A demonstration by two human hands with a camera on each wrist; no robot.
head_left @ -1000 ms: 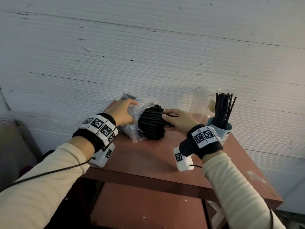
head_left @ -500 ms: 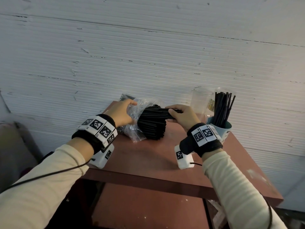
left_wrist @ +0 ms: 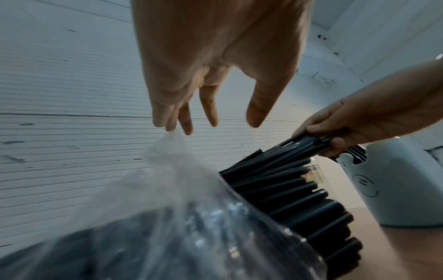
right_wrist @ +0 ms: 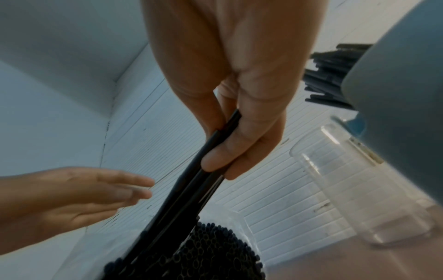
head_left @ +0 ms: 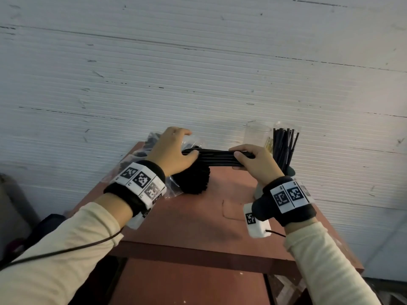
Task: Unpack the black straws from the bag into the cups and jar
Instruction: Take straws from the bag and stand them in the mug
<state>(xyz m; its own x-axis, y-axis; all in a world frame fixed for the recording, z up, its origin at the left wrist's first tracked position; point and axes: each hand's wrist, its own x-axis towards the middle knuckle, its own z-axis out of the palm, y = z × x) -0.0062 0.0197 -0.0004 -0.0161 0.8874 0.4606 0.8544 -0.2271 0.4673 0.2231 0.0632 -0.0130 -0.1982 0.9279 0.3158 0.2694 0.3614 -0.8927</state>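
A clear plastic bag (head_left: 174, 190) packed with black straws (head_left: 193, 181) lies on the red-brown table (head_left: 198, 227). My right hand (head_left: 240, 156) grips a small bunch of straws (head_left: 215, 158), held level with its left ends still over the bag's mouth. In the right wrist view the thumb and fingers pinch the bunch (right_wrist: 191, 180). My left hand (head_left: 190, 143) hovers above the bag (left_wrist: 167, 208), fingers straight and spread, their tips near the bag's raised edge. A grey-blue cup (head_left: 291, 172) to the right holds upright straws (head_left: 284, 146). A clear jar (head_left: 256, 135) stands beside it.
A white ribbed wall runs close behind the table. The cup (left_wrist: 395, 180) and jar (right_wrist: 359, 189) stand at the back right corner, just beyond my right hand. Bare tabletop lies in front of the bag, up to the front edge.
My right hand has drawn a bunch of straws rightward out of the bag. My left hand has let go of the bag and opened above it.
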